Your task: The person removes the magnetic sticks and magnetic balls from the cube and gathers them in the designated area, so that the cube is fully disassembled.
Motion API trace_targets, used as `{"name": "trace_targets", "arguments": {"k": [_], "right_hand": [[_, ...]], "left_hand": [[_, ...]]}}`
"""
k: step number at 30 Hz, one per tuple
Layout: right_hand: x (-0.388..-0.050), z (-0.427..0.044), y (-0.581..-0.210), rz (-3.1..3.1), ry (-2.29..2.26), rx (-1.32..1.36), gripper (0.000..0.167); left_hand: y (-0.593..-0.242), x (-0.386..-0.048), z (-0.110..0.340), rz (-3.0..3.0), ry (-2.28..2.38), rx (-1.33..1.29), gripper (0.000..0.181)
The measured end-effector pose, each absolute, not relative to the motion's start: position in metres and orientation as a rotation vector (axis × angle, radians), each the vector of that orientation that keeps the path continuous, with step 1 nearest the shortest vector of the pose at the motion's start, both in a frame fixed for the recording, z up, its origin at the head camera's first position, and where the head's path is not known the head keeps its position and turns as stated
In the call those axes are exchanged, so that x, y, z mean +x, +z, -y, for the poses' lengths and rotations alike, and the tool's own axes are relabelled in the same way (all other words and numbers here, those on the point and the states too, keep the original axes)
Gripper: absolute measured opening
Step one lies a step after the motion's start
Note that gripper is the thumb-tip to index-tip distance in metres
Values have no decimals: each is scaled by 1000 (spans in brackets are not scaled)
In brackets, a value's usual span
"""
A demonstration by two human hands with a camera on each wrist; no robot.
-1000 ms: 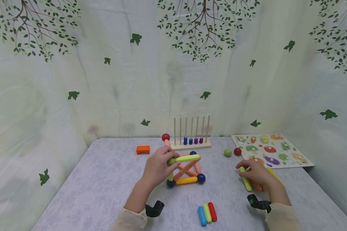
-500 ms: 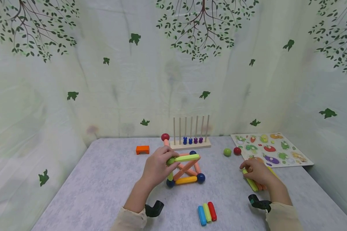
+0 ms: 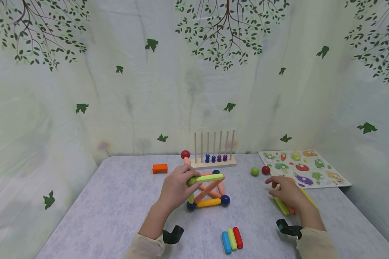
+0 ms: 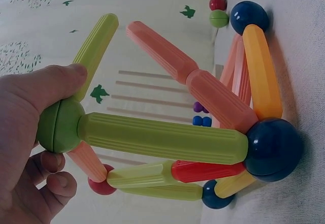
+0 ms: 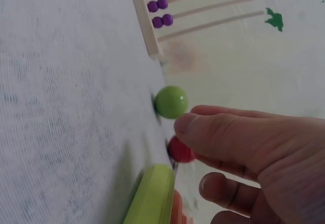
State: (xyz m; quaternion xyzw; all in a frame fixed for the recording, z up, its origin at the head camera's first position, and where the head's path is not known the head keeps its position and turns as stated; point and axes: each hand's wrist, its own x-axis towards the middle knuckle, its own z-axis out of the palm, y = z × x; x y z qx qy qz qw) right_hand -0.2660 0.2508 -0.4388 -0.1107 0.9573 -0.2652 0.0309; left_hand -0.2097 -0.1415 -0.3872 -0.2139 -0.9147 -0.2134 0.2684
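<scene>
In the head view my left hand [image 3: 177,183] pinches the green ball [image 4: 62,126] at an upper corner of a frame of sticks and balls. A light green stick [image 3: 210,177] runs right from that ball, and another goes down to a dark blue ball [image 3: 191,205]. A yellow stick [image 3: 209,202] joins it to a second blue ball [image 3: 225,200]. My right hand [image 3: 288,192] hovers over loose sticks at the right, fingers loosely bent, holding nothing. Beneath it lie a green stick [image 5: 152,196] and orange ones, partly hidden.
A wooden peg stand [image 3: 214,164] with blue and purple beads is at the back. An orange block [image 3: 160,168] lies left. A green ball [image 3: 254,171] and red ball [image 3: 265,170] sit beside a vegetable picture board [image 3: 303,167]. Blue, green and red [image 3: 237,237] sticks lie in front.
My right hand has come off the green stick, which now lies tilted slightly further right, and its fingers have spread a little. My left hand keeps its grip on the ball.
</scene>
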Motion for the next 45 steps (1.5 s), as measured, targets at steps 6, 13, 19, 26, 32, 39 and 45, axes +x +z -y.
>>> {"name": "trace_targets", "arguments": {"k": [6, 13, 19, 26, 32, 39, 45], "right_hand": [[-268, -229, -436, -2947, -942, -453, 33], [-265, -187, -432, -2889, -1036, -626, 36], [-255, -146, -428, -2706, -1281, -656, 49], [-241, -104, -424, -2470, -1577, -594, 58], [-236, -89, -426, -2545, -1682, -428, 39], [-237, -88, -429, -2406, -1697, -403, 34], [-235, -90, -429, -2271, -1679, -438, 38]], "left_hand": [[-388, -210, 142, 2462, -582, -578, 24], [-389, -211, 142, 2457, -591, -577, 24], [-388, -210, 142, 2459, -604, -577, 24], [-388, -211, 142, 2460, -580, -573, 24], [-389, -211, 141, 2457, -579, -579, 25], [-389, -211, 141, 2447, -562, -584, 24], [-389, -211, 142, 2451, -571, -577, 25]]}}
